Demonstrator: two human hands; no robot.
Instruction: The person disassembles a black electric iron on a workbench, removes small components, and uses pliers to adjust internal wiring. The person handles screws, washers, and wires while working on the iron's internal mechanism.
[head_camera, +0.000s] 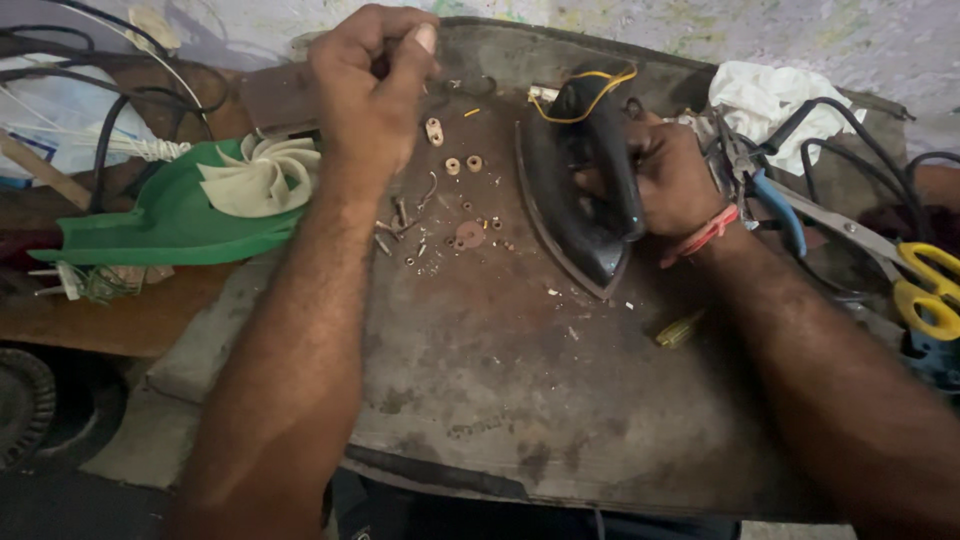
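Observation:
A black electric iron (585, 170) lies on its side on a worn dark board (500, 380), with yellow wires at its rear end. My right hand (672, 175) grips the iron's handle from the right. My left hand (368, 85) is raised over the board's far left corner, its fingers pinched around something small that I cannot make out. Between the two hands lie small loose parts (455, 165): washers, screws and a round disc.
A green plastic piece with a white fan wheel (255, 180) sits at left beside cables. At right lie blue-handled pliers (775, 200), yellow-handled scissors (925, 285), a white cloth (770, 95) and a yellow screwdriver handle (678, 330).

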